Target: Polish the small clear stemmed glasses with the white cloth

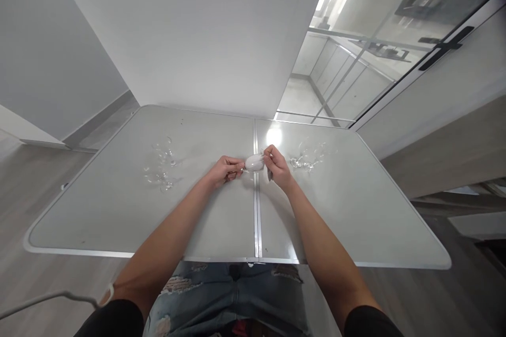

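Fingers [233, 164] of both hands pinch a small white object [254, 162] above the grey table [118, 210].

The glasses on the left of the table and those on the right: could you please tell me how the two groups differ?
The left group of glasses lies apart from both hands, while the right group of glasses sits just beyond the right hand. The left group looks more spread out and more numerous; the right group is tighter. An exact count is unclear. Both are clear glassware on the same grey table, and neither is touched.
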The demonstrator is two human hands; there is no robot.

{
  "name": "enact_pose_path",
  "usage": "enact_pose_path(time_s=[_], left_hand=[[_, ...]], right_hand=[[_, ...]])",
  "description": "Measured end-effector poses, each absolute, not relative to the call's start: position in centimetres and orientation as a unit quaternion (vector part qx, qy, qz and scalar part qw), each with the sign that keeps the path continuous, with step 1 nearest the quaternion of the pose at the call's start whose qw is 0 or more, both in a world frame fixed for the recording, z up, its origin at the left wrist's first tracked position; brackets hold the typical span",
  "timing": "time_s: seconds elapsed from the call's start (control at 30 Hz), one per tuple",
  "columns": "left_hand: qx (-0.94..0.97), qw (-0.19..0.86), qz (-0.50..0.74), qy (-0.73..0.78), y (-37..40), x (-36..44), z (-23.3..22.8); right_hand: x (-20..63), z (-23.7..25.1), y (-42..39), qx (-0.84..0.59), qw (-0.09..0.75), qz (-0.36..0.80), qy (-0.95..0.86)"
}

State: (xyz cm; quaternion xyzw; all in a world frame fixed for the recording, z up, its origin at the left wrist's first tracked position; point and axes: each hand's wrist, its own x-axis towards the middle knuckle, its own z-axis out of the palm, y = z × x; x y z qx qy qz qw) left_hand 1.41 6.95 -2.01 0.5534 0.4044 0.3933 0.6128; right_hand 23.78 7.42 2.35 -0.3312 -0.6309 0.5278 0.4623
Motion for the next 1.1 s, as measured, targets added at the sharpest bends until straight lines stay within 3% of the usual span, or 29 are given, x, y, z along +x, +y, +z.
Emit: enact_pose_path(time_s=[0.07,0.2,0.3,0.37,0.43,0.5,0.57,0.63,0.8,0.87,0.93,1.1], left_hand=[[0.578,0.536,0.438,0.432,6.7,1.6,-2.0],[0.697,0.242,0.482,0.472,6.2,2.2,-2.2],[0.734,0.167,0.459,0.473,6.2,2.5,-2.3],[0.702,0.236,0.469,0.481,6.3,2.5,-2.3],[0.643,0.379,0.461,0.481,6.5,2.3,-2.1],[0.589,0.530,0.409,0.451,6.7,1.8,-1.8],[0.572,0.611,0.359,0.414,6.8,1.5,-1.5],[0.590,0.585,0.372,0.414,6.7,1.3,-1.4],[0.730,0.233,0.447,0.461,6.2,2.0,-2.2],[0.750,0.182,0.434,0.464,6.2,2.2,-2.6],[0.721,0.250,0.433,0.480,6.3,2.1,-2.8],[0.574,0.600,0.349,0.434,6.9,1.1,-2.1]], right_hand=[[23.7,2.3,7.5,-0.337,0.464,0.528,-0.627],[23.2,1.7,8.0,-0.370,0.477,0.571,-0.557],[23.0,1.4,8.3,-0.376,0.490,0.599,-0.509],[23.1,1.4,8.2,-0.365,0.496,0.591,-0.521],[23.3,1.7,8.0,-0.351,0.493,0.570,-0.556],[23.6,2.0,7.7,-0.337,0.480,0.551,-0.594],[23.8,2.2,7.6,-0.326,0.469,0.539,-0.619],[23.8,2.0,7.7,-0.328,0.472,0.539,-0.616],[22.9,0.7,8.4,-0.382,0.498,0.592,-0.505],[22.6,0.3,8.6,-0.401,0.500,0.603,-0.474],[22.6,0.3,8.6,-0.400,0.500,0.601,-0.478],[23.1,1.3,7.7,-0.354,0.484,0.567,-0.565]])
